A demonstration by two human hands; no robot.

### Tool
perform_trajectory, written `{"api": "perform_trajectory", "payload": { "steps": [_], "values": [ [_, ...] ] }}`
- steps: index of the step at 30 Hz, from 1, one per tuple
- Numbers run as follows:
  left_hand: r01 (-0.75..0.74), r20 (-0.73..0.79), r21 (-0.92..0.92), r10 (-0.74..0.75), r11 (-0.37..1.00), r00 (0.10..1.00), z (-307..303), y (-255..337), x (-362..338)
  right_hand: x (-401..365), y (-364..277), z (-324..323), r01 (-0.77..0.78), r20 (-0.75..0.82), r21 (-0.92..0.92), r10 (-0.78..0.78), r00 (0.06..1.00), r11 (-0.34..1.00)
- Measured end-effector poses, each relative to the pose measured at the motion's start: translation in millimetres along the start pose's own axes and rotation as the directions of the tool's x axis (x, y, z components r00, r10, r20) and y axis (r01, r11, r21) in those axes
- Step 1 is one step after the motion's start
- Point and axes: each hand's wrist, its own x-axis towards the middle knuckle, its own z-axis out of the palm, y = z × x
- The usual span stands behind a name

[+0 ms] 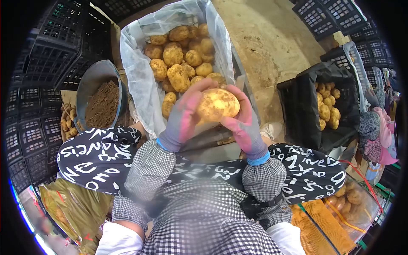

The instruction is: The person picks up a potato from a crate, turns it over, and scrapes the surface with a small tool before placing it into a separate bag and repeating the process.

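A large yellow potato (218,105) with brown patches of soil is held up between my two gloved hands. My left hand (187,111), in a pink and grey work glove, is closed against its left side. On the other side my right hand (244,121), gloved alike, grips it with thumb below and fingers above. Just beyond the hands stands a crate lined with a white plastic sheet (138,55). Inside lie several soil-covered potatoes (174,63), some partly hidden by my hands and the held potato.
To the left, a bucket (120,95) holds loose soil (103,103). Black plastic crates (59,46) are stacked behind it. At right, a black-lined crate (301,102) contains cleaner potatoes (326,106). Bagged potatoes (350,199) sit at lower right, and another person (380,131) is at the far right.
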Motion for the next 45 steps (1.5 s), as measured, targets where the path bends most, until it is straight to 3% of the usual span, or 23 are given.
{"api": "perform_trajectory", "payload": {
  "steps": [2, 5, 11, 14, 16, 17, 20, 23, 26, 29, 32, 36, 37, 39, 41, 42, 44, 45],
  "values": [
    [0.007, -0.039, 0.205, 0.001, 0.979, 0.999, 12, 5, -7, 1, 0, 1, 0.038, 0.011, 0.015, -0.038, 0.999, 0.999],
    [-0.179, 0.061, 0.526, 0.173, 0.831, 0.983, 6, 2, -5, 1, 4, -9, 0.071, 0.047, -0.155, -0.064, 0.997, 0.985],
    [-0.232, 0.167, 0.827, 0.171, 0.512, 0.971, -2, 11, -3, 0, -3, -3, 0.055, 0.062, -0.120, -0.048, 0.997, 0.991],
    [-0.224, 0.151, 0.831, 0.181, 0.510, 0.972, -2, 3, -6, -2, -1, -8, 0.026, 0.025, -0.115, -0.023, 0.999, 0.993],
    [-0.026, 0.048, 0.509, 0.001, 0.860, 0.999, 4, 21, -9, -2, -8, -4, 0.049, 0.038, -0.053, -0.047, 0.998, 0.997],
    [0.089, 0.032, 0.293, -0.103, 0.952, 0.994, 6, 26, -11, -3, -12, -2, 0.059, 0.043, -0.021, -0.058, 0.997, 0.998],
    [0.044, 0.014, 0.331, -0.052, 0.943, 0.999, 6, 23, -8, -1, -17, 2, 0.111, 0.070, 0.003, -0.111, 0.991, 0.994],
    [0.070, -0.010, 0.267, -0.070, 0.961, 0.998, 4, 3, -10, -3, -11, -3, 0.116, 0.042, -0.292, -0.109, 0.993, 0.949],
    [0.004, -0.084, 0.577, 0.055, 0.817, 0.995, 1, -4, -12, -1, 6, -17, 0.125, -0.228, -0.545, -0.291, 0.929, 0.829],
    [0.006, -0.076, 0.743, 0.076, 0.669, 0.994, -1, -3, -11, -1, -1, -5, 0.103, -0.279, -0.516, -0.280, 0.919, 0.850],
    [-0.086, -0.050, 0.622, 0.150, 0.778, 0.987, -8, -19, -8, -7, 6, 4, 0.050, -0.213, -0.405, -0.148, 0.966, 0.913],
    [0.074, -0.139, 0.575, 0.008, 0.815, 0.990, -5, -12, -11, -19, 13, 13, 0.000, -0.018, -0.473, -0.009, 1.000, 0.881],
    [0.056, -0.124, 0.587, 0.021, 0.807, 0.992, -7, -15, -11, -19, 19, 19, 0.012, -0.013, -0.471, -0.020, 1.000, 0.882],
    [0.059, -0.120, 0.632, 0.023, 0.773, 0.992, -5, -14, -11, -15, 24, 9, 0.025, -0.158, -0.369, -0.089, 0.983, 0.929],
    [0.097, -0.144, 0.675, 0.002, 0.732, 0.990, 1, -8, -12, -13, 27, 4, 0.018, -0.181, -0.468, -0.116, 0.977, 0.883],
    [0.115, -0.155, 0.686, -0.009, 0.718, 0.988, 2, -8, -13, -14, 27, 3, 0.004, -0.135, -0.608, -0.109, 0.985, 0.794],
    [0.108, -0.153, 0.693, -0.001, 0.713, 0.988, -2, -12, -12, -14, 25, 3, -0.004, -0.085, -0.664, -0.071, 0.994, 0.748],
    [0.090, -0.144, 0.705, 0.017, 0.703, 0.989, -3, -14, -12, -15, 26, 9, -0.010, -0.076, -0.586, -0.042, 0.996, 0.810]
  ]
}}
